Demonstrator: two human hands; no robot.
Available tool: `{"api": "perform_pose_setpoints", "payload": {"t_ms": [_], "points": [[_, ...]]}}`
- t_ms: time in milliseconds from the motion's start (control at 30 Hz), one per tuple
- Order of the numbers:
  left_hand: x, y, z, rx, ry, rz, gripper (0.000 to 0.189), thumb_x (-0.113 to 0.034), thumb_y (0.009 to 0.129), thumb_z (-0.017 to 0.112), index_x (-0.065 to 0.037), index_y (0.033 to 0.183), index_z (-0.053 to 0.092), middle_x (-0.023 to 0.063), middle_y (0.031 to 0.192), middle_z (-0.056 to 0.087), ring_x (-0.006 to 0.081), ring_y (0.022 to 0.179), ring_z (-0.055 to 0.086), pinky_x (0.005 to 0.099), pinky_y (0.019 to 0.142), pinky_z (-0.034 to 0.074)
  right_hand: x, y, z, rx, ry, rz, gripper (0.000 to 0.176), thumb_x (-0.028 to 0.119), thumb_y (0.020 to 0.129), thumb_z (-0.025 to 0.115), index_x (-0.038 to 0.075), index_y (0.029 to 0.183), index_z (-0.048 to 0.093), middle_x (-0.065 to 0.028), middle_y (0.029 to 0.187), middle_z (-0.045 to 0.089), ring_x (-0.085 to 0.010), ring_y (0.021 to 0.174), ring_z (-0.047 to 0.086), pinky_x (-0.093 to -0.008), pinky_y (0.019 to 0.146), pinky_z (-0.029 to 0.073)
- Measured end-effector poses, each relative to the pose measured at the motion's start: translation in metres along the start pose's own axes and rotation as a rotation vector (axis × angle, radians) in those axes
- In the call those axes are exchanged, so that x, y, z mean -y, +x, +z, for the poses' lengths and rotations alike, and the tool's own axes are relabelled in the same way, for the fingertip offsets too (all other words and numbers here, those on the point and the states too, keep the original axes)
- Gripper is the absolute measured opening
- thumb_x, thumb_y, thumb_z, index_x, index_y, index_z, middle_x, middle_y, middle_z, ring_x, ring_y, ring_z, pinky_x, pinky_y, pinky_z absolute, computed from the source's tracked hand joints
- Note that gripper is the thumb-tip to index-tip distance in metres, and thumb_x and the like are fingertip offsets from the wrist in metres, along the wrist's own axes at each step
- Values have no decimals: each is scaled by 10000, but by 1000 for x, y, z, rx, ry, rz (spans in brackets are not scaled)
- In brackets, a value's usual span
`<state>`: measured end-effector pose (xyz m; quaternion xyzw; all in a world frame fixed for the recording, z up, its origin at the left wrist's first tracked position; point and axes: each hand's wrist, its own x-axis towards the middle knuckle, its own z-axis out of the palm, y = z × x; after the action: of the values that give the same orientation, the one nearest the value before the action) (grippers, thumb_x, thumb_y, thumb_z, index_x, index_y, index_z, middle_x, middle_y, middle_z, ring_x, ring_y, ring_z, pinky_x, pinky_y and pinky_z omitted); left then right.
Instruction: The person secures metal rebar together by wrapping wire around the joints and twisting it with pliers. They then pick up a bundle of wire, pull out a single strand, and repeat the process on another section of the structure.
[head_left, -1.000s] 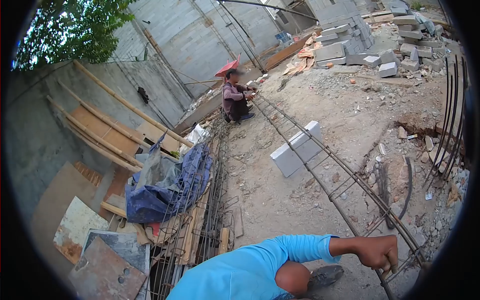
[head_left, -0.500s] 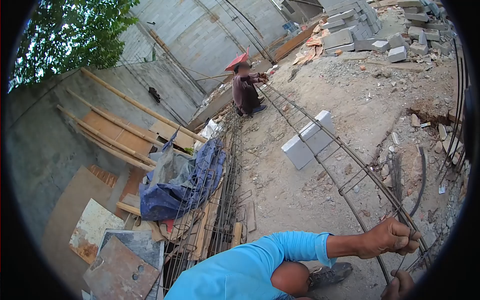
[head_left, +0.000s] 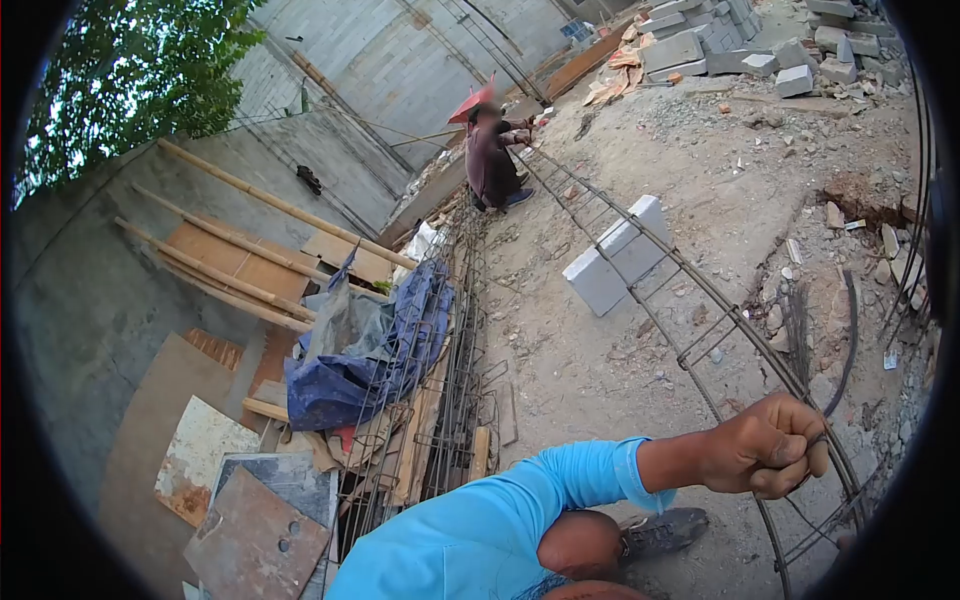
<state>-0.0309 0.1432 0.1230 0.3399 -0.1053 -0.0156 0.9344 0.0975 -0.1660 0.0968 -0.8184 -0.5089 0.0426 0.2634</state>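
My left hand (head_left: 770, 446), at the end of a light blue sleeve, is closed in a fist over the near end of a long rebar frame (head_left: 690, 352). What its fingers hold is too small to make out. Of my right hand (head_left: 847, 541) only a dark sliver shows at the lower right edge, its fingers hidden. The frame runs away to a crouching co-worker (head_left: 492, 165) under a red head covering, whose hands are at the far end. A pale block (head_left: 618, 258) stands beneath the frame's middle.
Stacked rebar cages (head_left: 455, 370) lie left of centre, beside a blue tarp (head_left: 335, 390) and metal sheets (head_left: 262, 535). Bamboo poles (head_left: 260, 216) lean on the grey wall. Concrete blocks (head_left: 700, 45) are piled at the back, and loose wires (head_left: 797, 335) lie at the right.
My left hand has shifted slightly left and up, with its fist turned. My right hand has moved right, almost into the dark edge. The co-worker's arms have moved a little.
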Motion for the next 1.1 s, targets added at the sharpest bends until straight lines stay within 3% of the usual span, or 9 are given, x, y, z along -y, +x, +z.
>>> {"api": "perform_pose_setpoints", "payload": {"t_ms": [33,167,233,433,567,633,733,967,1100], "points": [[-7,-1,5,-53,292,-140,281,-221,837,735,55,848,680,61,477,549,127,451,519,300,433,398,-1,-2,2,3,4,0,289,113,1001,543,-5,1245,643,-71,784,640,-137,644,538,-294,604,484],[38,-3,-16,322,1245,-126,157,-74,669,733,43,735,653,140,480,541,282,471,562,405,457,412,8,-1,7,-42,-275,-65,323,-12,816,628,137,1095,700,-70,668,540,-270,550,533,-412,486,420],[46,-3,-23,120,1761,-195,165,20,534,665,32,691,615,198,532,539,416,546,552,482,513,421,17,5,16,37,108,-115,275,94,1004,524,-11,1225,649,-64,789,641,-133,640,547,-284,599,483],[48,2,-28,-376,1550,72,154,-42,757,642,39,660,555,200,574,538,394,542,538,452,524,421,58,12,30,525,1088,621,307,108,1016,497,4,1289,592,-33,729,586,-78,563,513,-231,506,413],[40,4,-19,-352,1076,116,380,-179,929,621,17,661,435,126,544,410,293,489,432,433,522,325,72,9,52,498,1105,547,329,127,1025,497,9,1328,545,-26,709,567,-58,529,476,-212,481,379],[33,5,-15,-470,933,-165,453,-253,963,638,33,648,481,76,560,468,123,540,464,352,521,350,77,15,53,488,1229,563,301,109,1022,505,-21,1292,542,-34,720,582,-71,539,499,-213,494,396],[46,8,-16,-585,742,-21,450,-265,975,634,34,649,556,54,619,584,47,618,507,282,541,389,86,16,58,576,1330,587,277,105,1020,516,-40,1255,540,-44,731,595,-86,573,537,-222,522,434],[58,19,1,-585,873,48,320,-207,994,604,27,776,627,39,696,654,67,656,590,242,575,458,78,19,62,579,1409,667,346,72,1002,543,-38,1324,477,-75,871,632,-130,774,612,-255,740,508],[62,23,15,-507,921,60,212,12,890,587,61,699,509,112,638,603,123,611,625,287,532,473,74,18,75,251,1402,576,514,44,978,579,-32,1435,355,-114,1093,624,-193,956,615,-306,915,471]]}}
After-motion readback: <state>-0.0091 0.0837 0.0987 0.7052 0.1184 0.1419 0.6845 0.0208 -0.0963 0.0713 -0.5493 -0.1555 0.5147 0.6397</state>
